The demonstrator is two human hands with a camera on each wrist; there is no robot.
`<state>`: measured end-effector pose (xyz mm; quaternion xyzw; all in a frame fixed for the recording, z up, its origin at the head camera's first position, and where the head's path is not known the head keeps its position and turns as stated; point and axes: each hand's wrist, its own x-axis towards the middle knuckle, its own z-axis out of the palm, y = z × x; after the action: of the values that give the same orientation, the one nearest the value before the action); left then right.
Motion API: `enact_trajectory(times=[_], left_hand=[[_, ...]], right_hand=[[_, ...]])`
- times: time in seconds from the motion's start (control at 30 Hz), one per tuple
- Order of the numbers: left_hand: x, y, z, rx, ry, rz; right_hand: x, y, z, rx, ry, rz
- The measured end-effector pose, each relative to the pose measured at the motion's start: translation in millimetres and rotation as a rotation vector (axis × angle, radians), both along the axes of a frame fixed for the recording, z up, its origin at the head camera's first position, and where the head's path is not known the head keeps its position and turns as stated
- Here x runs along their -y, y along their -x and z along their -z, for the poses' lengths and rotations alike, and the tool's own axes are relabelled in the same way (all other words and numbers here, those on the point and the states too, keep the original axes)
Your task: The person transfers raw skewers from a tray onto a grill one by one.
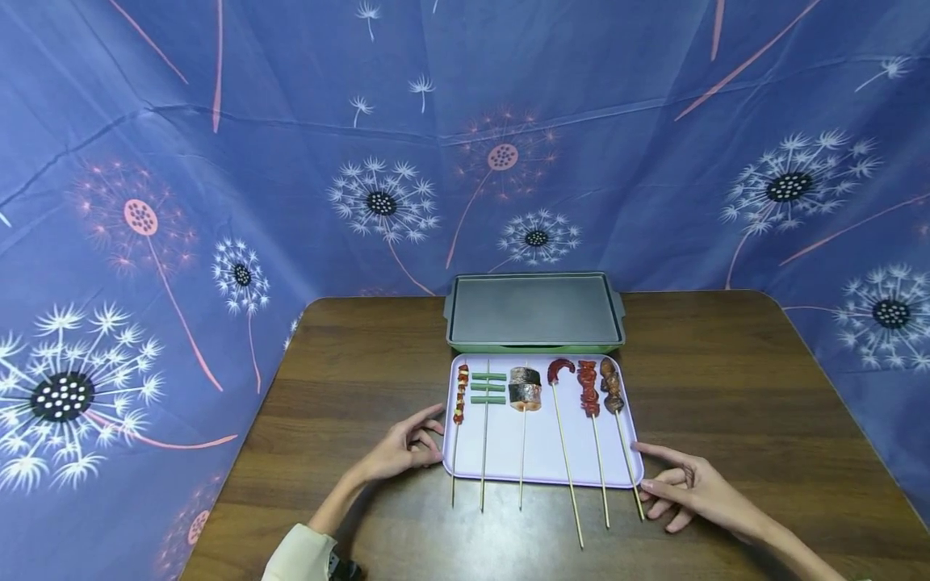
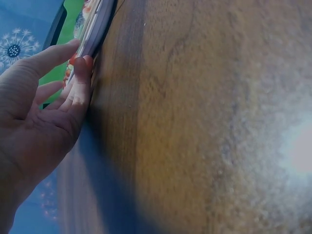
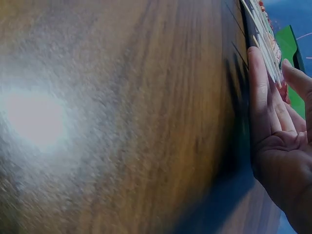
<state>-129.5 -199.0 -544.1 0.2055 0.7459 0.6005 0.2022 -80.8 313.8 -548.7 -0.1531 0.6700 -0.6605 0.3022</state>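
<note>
A pale lilac tray (image 1: 508,460) lies on the table with several food skewers on it. Left to right they carry small red and yellow pieces (image 1: 461,391), green stalks (image 1: 488,388), silvery-skinned fish (image 1: 525,389), a curved dark-red piece (image 1: 558,369), red meat (image 1: 588,387) and brown chunks (image 1: 612,385). Stick ends jut past its near edge. My left hand (image 1: 398,449) is at the left rim, fingertips touching or nearly touching it. At the near right corner, my right hand (image 1: 697,494) has its fingertips by the rim and the last stick. No firm grip shows.
Right behind the tray stands a green-sided grill (image 1: 538,311) with a flat grey top. The wooden table (image 1: 349,347) ends at a blue dandelion-print cloth (image 1: 617,105) behind and at the sides. Glare shows on the near tabletop.
</note>
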Motion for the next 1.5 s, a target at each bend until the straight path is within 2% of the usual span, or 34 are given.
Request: enact_trajectory(times=[0.27, 0.6, 0.97, 1.1, 1.33, 1.5], left_hand=[[-1.2, 6.7, 2.0, -0.036, 0.043, 0.023], [-0.4, 3.2, 3.3, -0.028, 0.062, 0.000], [-1.0, 2.5, 4.3, -0.028, 0.051, 0.002], [-0.6, 2.9, 5.1, -0.031, 0.027, -0.005], [-2.4, -1.1, 10.4, -0.028, -0.005, 0.022], [-1.9, 0.5, 8.7, -0.037, -0.019, 0.010]], right_hand=[[4, -5.2, 3.0, 0.012, 0.025, -0.018], [16, -5.6, 10.9, 0.005, 0.122, -0.060], [16, -6.8, 13.4, 0.053, 0.227, -0.081], [14, -7.1, 15.2, 0.066, 0.267, -0.083], [7, -12.8, 19.6, 0.098, 0.341, -0.112], [4, -10.7, 20.3, 0.100, 0.369, -0.110]])
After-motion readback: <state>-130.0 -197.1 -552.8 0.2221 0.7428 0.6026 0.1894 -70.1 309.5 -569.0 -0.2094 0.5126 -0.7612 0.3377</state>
